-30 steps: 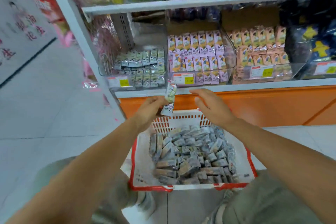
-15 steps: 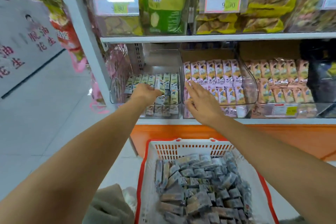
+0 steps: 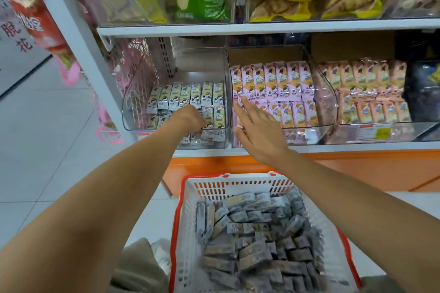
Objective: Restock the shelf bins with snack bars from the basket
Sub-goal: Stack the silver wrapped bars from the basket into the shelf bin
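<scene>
Shop aisle: pale tiled floor point(image 3: 47, 150); clear bins along a low shelf point(image 3: 357, 146); snack bags stacked on the tier above
Left hand point(image 3: 190, 119): pushed into the front row of the left bin point(image 3: 133, 112), among the green bars point(image 3: 188, 96); its fingers are hidden behind its own back, so I cannot tell whether it grips a bar
Right hand point(image 3: 258, 132): flat, fingers straight and spread, holding nothing; it lies at the front of the pink bin point(image 3: 328, 102), just beside the wall shared with the left bin
Basket point(image 3: 181, 197): red-rimmed, below the shelf, between the two arms; heaped with loose grey bars point(image 3: 252, 233), so most of the restocking looks undone
Left bin rows: back row upright and close-packed, faces forward; front row lower, partly masked by the hand; bare bin floor behind both
Step in hand: seating a bar in the front row, as I judge it
Doing it well: stand the bar upright, face outward, snug against its neighbour; let go only once it is wedged; use the flat right hand to steady the bins
Risk: a careless withdrawal could tip the neighbouring bars over the low front lip
</scene>
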Demonstrator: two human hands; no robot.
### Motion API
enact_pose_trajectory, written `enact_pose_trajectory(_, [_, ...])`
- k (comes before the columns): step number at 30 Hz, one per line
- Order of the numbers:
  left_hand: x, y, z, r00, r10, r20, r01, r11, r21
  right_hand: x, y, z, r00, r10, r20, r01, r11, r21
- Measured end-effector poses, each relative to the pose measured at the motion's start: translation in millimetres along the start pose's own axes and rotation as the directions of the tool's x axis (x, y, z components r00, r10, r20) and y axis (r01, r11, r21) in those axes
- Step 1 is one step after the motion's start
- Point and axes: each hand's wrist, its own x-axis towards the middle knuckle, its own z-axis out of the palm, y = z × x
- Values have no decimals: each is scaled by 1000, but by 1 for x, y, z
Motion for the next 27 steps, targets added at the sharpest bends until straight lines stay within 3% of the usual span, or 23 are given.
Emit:
enact_pose_trajectory(6, [-13, -3, 3, 993, 121, 1, -120, 989, 83, -1, 2, 2, 1000, -11, 9, 11, 1000, -7])
enact_pose_trajectory(8, [-27, -10, 7, 950, 248, -191, -235, 968, 90, -3, 2, -1, 999, -31, 11, 31, 1000, 1])
enact_pose_trajectory(10, [-46, -22, 17, 793, 399, -460, -382, 914, 136, -9, 2, -3, 999, -44, -6, 45, 997, 64])
enact_pose_trajectory(12, [-71, -38, 28, 619, 493, -611, -452, 860, 235, -23, 1, 1, 996, -51, -78, 62, 986, 155])
enact_pose_trajectory(14, [-92, -58, 43, 564, 512, -647, -462, 846, 267, -45, 0, 11, 985, -77, -157, 106, 978, 182])
enact_pose_trajectory(16, [-106, -82, 65, 619, 485, -618, -429, 868, 251, -70, -5, 26, 966, -148, -213, 183, 971, 157])
enact_pose_trajectory(19, [-119, -116, 107, 807, 367, -463, -304, 930, 207, -105, -10, 56, 955, -245, -167, 269, 953, 138])
enact_pose_trajectory(21, [-127, -133, 137, 928, 217, -302, -159, 966, 205, -126, -11, 79, 972, -228, 54, 217, 962, 163])
enact_pose_trajectory(23, [-134, -147, 166, 978, 95, -186, -55, 977, 208, -145, -8, 102, 938, -160, 306, 130, 985, 116])
enact_pose_trajectory(25, [-140, -154, 189, 994, 35, -105, -16, 985, 174, -160, -5, 123, 835, -73, 546, 86, 996, 2])
enact_pose_trajectory(27, [-144, -157, 208, 998, 14, -66, -4, 990, 142, -175, -4, 142, 680, -7, 733, 74, 995, -59])
